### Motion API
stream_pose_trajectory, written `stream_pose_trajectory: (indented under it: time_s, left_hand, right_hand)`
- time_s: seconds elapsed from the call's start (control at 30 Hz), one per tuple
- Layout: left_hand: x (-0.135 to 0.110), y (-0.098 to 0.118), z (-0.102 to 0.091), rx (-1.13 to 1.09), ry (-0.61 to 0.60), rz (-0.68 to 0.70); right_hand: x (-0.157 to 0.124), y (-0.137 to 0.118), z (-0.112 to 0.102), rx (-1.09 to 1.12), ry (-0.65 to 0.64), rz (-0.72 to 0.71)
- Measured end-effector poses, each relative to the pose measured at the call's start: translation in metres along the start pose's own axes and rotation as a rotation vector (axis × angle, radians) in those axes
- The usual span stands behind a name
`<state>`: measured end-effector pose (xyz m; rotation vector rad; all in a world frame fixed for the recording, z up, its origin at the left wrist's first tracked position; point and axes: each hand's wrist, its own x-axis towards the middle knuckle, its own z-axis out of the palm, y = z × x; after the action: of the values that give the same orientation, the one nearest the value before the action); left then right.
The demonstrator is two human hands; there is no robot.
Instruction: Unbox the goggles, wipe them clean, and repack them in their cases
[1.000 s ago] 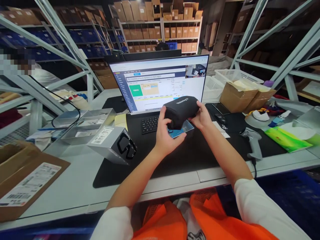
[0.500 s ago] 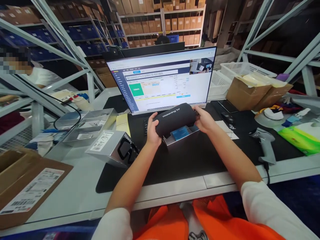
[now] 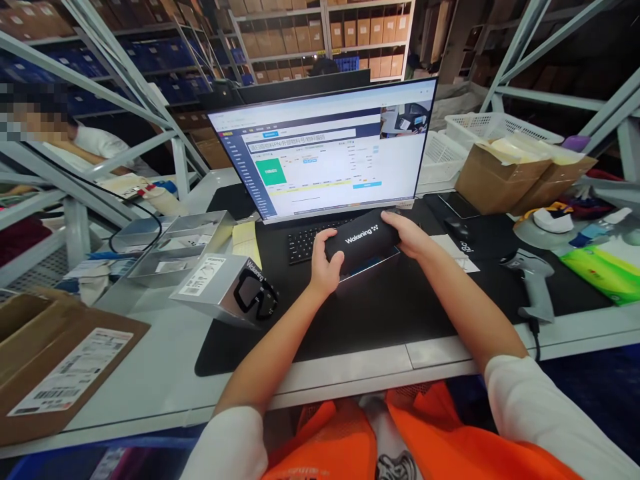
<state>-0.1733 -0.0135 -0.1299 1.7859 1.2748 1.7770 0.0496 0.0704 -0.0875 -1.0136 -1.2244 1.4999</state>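
A black glasses case (image 3: 363, 235) with "Wakening" in white letters is held between my two hands above the desk mat. My left hand (image 3: 326, 261) wraps round its left end, thumb on the near side. My right hand (image 3: 406, 233) grips the right end, fingers over the top. Under the case shows the edge of a shallow silver tray (image 3: 367, 265), mostly hidden. Left of my left forearm stands a silver box (image 3: 215, 290) with a picture of black goggles and a white label.
A monitor (image 3: 325, 160) stands behind a keyboard (image 3: 305, 243). To the right are a mouse (image 3: 457, 231), a barcode scanner (image 3: 533, 283), a green packet (image 3: 597, 273) and cardboard boxes (image 3: 505, 177). At left lie a grey divided tray (image 3: 183, 247) and a brown carton (image 3: 65, 367). Another person (image 3: 95, 150) sits far left.
My hands have lowered the case and shifted it slightly right, turning its lettering toward me. It now hides the blue item seen in the silver tray before.
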Motion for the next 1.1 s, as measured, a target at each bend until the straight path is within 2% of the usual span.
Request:
stream_pose_trajectory:
  time_s: [0.1,0.17,0.3,0.43,0.53,0.63,0.7,0.9,1.0,1.1]
  left_hand:
    - [0.004,0.001,-0.001,0.022,-0.109,-0.197]
    - [0.006,0.001,-0.001,0.049,-0.17,-0.248]
    - [0.007,0.006,-0.001,0.175,-0.175,-0.186]
    - [0.007,0.009,-0.002,0.352,-0.193,-0.186]
    - [0.007,0.007,-0.005,0.555,-0.371,-0.153]
    - [0.004,0.003,-0.007,0.729,-0.61,-0.15]
    - [0.003,-0.001,-0.008,0.742,-0.687,-0.16]
    - [0.004,-0.009,-0.012,0.595,-0.693,-0.076]
    - [0.001,-0.002,-0.009,0.623,-0.768,-0.034]
    - [-0.003,0.017,-0.003,0.751,-0.836,-0.046]
  right_hand:
    - [0.002,0.006,-0.003,-0.154,-0.017,-0.014]
    - [0.005,0.011,-0.004,-0.203,-0.047,-0.032]
    - [0.012,0.023,-0.004,-0.281,-0.051,-0.184]
    - [0.015,0.028,-0.004,-0.638,-0.142,-0.276]
    - [0.016,0.031,-0.006,-0.98,-0.156,-0.234]
    - [0.019,0.036,-0.007,-1.12,-0.224,-0.201]
    - [0.02,0.038,-0.008,-1.114,-0.289,-0.225]
    - [0.01,0.025,-0.006,-1.247,-0.339,-0.208]
    - [-0.005,0.021,0.007,-1.381,-0.395,-0.154]
    - [-0.024,0.024,0.025,-1.536,-0.378,-0.199]
